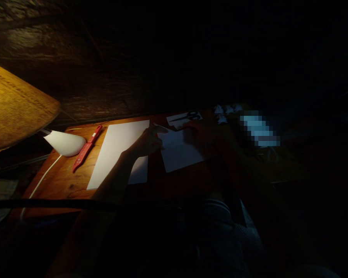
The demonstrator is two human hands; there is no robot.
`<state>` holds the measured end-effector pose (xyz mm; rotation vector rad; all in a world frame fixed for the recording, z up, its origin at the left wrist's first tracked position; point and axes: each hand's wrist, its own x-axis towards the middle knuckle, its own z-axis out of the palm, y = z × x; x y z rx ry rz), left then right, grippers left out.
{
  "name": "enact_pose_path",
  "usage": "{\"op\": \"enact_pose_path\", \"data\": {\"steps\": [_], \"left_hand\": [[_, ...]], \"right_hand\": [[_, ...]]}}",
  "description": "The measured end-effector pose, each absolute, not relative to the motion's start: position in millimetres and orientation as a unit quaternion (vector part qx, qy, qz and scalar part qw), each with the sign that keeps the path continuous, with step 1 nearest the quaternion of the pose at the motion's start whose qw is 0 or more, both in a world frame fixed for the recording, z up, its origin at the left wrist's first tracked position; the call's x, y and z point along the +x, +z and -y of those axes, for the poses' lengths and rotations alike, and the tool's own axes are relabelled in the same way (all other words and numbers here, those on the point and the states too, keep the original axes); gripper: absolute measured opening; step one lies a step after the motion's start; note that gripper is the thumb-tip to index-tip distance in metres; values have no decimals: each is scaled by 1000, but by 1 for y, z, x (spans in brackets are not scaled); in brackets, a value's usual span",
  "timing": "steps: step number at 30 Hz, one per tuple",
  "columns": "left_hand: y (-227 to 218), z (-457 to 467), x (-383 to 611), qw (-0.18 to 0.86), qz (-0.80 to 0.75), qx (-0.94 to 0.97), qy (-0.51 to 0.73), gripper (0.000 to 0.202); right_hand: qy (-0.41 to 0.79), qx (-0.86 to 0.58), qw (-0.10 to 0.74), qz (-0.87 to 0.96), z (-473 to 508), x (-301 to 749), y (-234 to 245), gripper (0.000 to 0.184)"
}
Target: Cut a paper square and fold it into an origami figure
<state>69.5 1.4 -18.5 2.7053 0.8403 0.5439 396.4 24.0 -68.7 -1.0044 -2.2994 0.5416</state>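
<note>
One creased white paper sheet (176,154) near tabletop's (65,172) rear edge; left hand (148,142) at it, half-curled; right hand (196,131) shadowed; I cannot tell grips.

A wooden table (60,175) is stretching across a dark room, its left end glowing in warm light. There, a white lamp base (68,143) is standing, with a red knife (87,148) lying slantwise just beside it. Next, a large white sheet (118,143) is lying flat. Farther back, dark-handled scissors (188,117) are resting on a paper scrap (178,123). Beyond, small pale shapes (224,111), too dim to identify, are sitting near the back edge.
</note>
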Motion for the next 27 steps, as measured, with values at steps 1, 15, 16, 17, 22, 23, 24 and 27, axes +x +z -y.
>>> {"op": "enact_pose_path", "data": {"steps": [1, 15, 16, 17, 22, 23, 24, 27], "left_hand": [[-19, -1, 69, 128, -287, 930, 189, 26], [-14, -2, 66, 78, -379, 885, 258, 63], [-16, -4, 65, 91, -380, 883, 262, 52], [-17, -5, 64, 108, -386, 875, 273, 39], [-24, -8, 69, 193, -459, 734, 462, 28], [-23, -7, 71, 221, -463, 699, 498, 31], [-23, -6, 73, 256, -462, 668, 523, 33], [-20, -3, 78, 365, -459, 591, 553, 35]], "right_hand": [[205, -372, 285, 859, -24, 397, -68, 63], [273, -365, 391, 799, -15, 380, -46, 7], [275, -375, 404, 788, -15, 380, -45, 7], [277, -386, 417, 775, -15, 380, -43, 9], [288, -404, 470, 730, -10, 381, -32, 16], [296, -403, 470, 727, -8, 381, -29, 15], [304, -404, 466, 726, -6, 380, -28, 14], [305, -431, 453, 718, -3, 377, -24, 13]]}}
